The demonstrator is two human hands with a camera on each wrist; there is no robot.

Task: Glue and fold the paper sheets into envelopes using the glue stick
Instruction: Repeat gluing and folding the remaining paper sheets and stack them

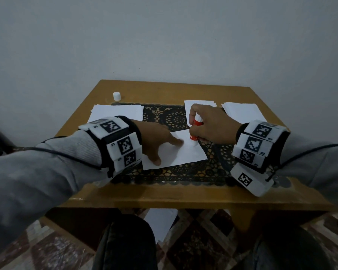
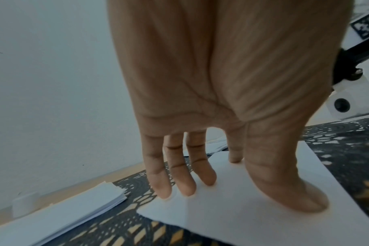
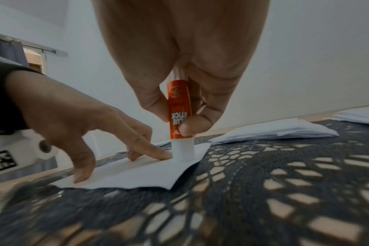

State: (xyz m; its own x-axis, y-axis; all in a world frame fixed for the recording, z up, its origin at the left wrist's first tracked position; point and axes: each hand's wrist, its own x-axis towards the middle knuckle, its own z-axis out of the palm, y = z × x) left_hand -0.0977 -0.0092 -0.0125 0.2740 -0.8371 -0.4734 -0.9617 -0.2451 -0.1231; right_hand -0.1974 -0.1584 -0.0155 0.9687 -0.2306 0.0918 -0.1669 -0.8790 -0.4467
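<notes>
Sheet (image 1: 176,154) on mat (image 1: 183,172), stacks (image 1: 116,113) behind

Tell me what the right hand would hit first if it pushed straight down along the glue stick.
The right hand points the glue stick down, its white tip already on the paper sheet, right beside the left hand's fingers. The sheet comes first, the lace mat beneath.

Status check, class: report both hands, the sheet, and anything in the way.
Left hand flat, fingers pressing sheet. Right hand grips glue stick, tip down on sheet. Cap off, far left. Nothing in the way.
</notes>
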